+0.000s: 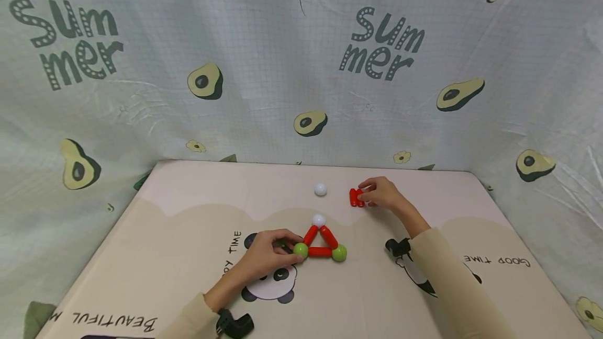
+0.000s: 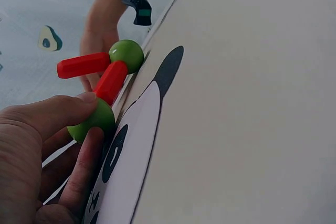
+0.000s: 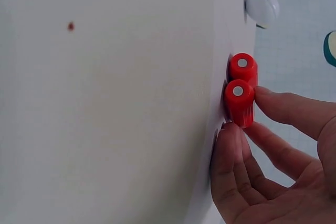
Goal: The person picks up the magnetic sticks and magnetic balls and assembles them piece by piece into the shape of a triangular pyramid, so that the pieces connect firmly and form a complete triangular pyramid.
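Note:
A triangle of red magnetic rods (image 1: 320, 252) lies on the table, with a white ball (image 1: 319, 220) at its far corner and green balls at the two near corners. My left hand (image 1: 270, 253) pinches the left green ball (image 2: 100, 120) between thumb and fingers. The right green ball (image 1: 339, 252) is untouched. Farther back, two loose red rods (image 3: 242, 66) lie side by side with pale discs on their ends. My right hand (image 1: 380, 193) pinches the nearer red rod (image 3: 239, 100), its thumb on one side and fingers on the other.
A loose white ball (image 1: 320, 189) sits behind the triangle, left of the loose rods. The table (image 1: 188, 187) bears printed pandas and lettering. A printed curtain (image 1: 264, 67) hangs behind it and along its sides. A dark object (image 1: 115, 337) shows at the bottom left edge.

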